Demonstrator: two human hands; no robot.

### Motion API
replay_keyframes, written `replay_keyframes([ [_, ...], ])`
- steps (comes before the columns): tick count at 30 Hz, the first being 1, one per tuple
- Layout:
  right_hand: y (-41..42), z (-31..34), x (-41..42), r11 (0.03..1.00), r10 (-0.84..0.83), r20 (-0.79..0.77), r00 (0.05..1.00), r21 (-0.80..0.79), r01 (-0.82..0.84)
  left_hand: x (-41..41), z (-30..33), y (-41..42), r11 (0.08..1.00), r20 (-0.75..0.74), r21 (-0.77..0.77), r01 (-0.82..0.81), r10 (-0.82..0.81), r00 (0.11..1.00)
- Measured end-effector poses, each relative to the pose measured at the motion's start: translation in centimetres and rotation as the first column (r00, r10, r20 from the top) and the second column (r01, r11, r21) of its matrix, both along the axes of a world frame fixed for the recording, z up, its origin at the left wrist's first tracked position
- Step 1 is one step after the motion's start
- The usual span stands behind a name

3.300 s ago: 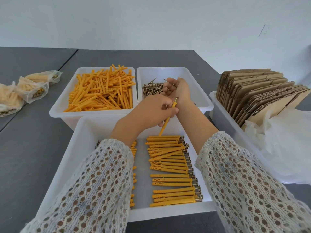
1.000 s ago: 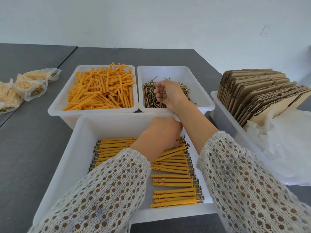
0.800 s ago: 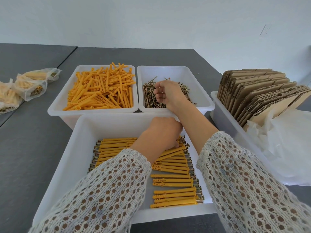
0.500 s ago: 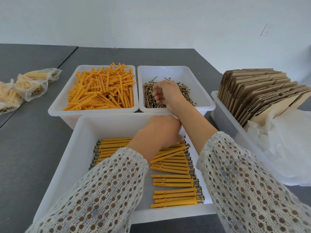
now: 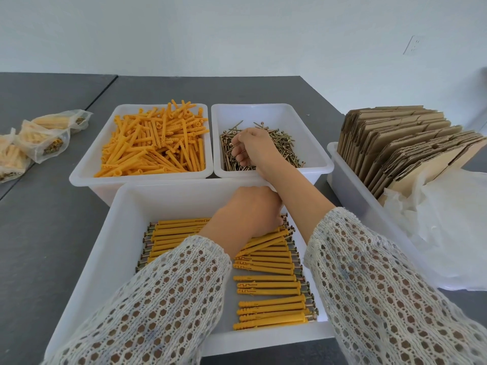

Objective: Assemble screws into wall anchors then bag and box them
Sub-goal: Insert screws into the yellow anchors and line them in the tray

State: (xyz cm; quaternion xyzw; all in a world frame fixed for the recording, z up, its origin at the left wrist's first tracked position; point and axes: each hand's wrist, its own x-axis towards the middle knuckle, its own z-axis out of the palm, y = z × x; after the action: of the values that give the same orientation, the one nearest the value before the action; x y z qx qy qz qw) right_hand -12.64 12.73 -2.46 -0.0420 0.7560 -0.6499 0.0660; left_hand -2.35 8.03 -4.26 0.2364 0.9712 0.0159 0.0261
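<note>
Since the earlier frame, the left hand point(image 5: 246, 209) has been brought down from the assembly position into the near tray point(image 5: 110, 233), and the right hand point(image 5: 253, 147) has been moved into the screw bin point(image 5: 320, 164).

To the left, filled bags point(image 5: 39, 138) lie on the surface point(image 5: 39, 219). Loose anchors point(image 5: 155, 143) are heaped in the far-left bin. In the near tray, the left hand's fingers are curled down on the assembled anchors point(image 5: 268, 283); whether one is gripped cannot be told. In the screw bin, a single screw point(image 5: 235, 145) is pinched between the right hand's fingers above the pile of screws point(image 5: 284, 146). Flat cartons point(image 5: 400, 143) stand further right.

The step is judged best done if one screw only is lifted clear, head outward, so that its tip can be fed straight into an anchor.
</note>
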Motion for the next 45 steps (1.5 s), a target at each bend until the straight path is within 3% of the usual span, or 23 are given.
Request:
replay_keyframes([
  [7,0.1,0.1,0.1,1.0,-0.001,-0.004,1.0,0.02,0.001,-0.4,0.4,-0.6,0.997,0.064,0.076,-0.009,0.004,0.998],
  [11,0.2,0.0,0.3,0.991,-0.026,-0.074,0.997,0.128,0.036,-1.2,1.5,-2.1,0.939,0.254,0.316,-0.137,0.055,0.966],
  [14,0.2,-0.1,0.3,0.954,-0.068,-0.153,0.986,0.28,0.109,-1.4,2.2,-3.4,0.891,0.274,0.432,-0.136,0.014,0.962],
  [16,0.4,0.0,0.0,0.889,-0.072,-0.224,0.972,0.427,0.165,-1.3,2.8,-4.3,0.824,0.273,0.547,-0.149,-0.008,0.962],
  [18,0.6,0.0,-0.1,0.828,-0.068,-0.247,0.967,0.527,0.192,-1.3,3.4,-5.2,0.699,0.218,0.696,-0.166,0.015,0.976],
  [21,0.2,-0.5,0.4,0.701,0.013,-0.23,0.973,0.696,0.155,-2.0,3.7,-7.2,0.511,0.01,0.851,-0.124,0.221,0.975],
  [22,0.0,-0.7,0.6,0.649,0.028,-0.229,0.973,0.744,0.156,-2.3,3.5,-8.1,0.516,-0.045,0.845,-0.141,0.332,0.942],
  [24,-0.2,-0.8,1.0,0.575,0.034,-0.237,0.971,0.799,0.175,-2.7,2.4,-9.7,0.636,-0.172,0.721,-0.275,0.549,0.818],
  [27,-0.3,-0.7,1.2,0.469,0.028,-0.187,0.982,0.87,0.152,-2.9,0.7,-11.1,0.681,-0.224,0.565,-0.466,0.67,0.707],
  [30,-0.1,-0.4,1.2,0.388,0.016,-0.06,0.998,0.921,0.049,-3.7,0.5,-11.3,0.719,-0.127,0.339,-0.607,0.674,0.727],
  [33,0.0,-0.1,1.1,0.399,0.053,0.022,0.998,0.916,-0.042,-4.5,0.7,-11.5,0.758,0.007,0.106,-0.643,0.646,0.763],
  [39,0.0,-0.1,0.7,0.432,0.147,0.093,0.985,0.889,-0.149,-4.4,0.7,-11.8,0.763,0.038,0.113,-0.637,0.637,0.77],
  [45,0.1,-0.7,0.4,0.43,0.152,0.026,0.988,0.898,-0.09,-4.4,0.8,-11.7,0.762,0.035,0.109,-0.638,0.638,0.769],
])
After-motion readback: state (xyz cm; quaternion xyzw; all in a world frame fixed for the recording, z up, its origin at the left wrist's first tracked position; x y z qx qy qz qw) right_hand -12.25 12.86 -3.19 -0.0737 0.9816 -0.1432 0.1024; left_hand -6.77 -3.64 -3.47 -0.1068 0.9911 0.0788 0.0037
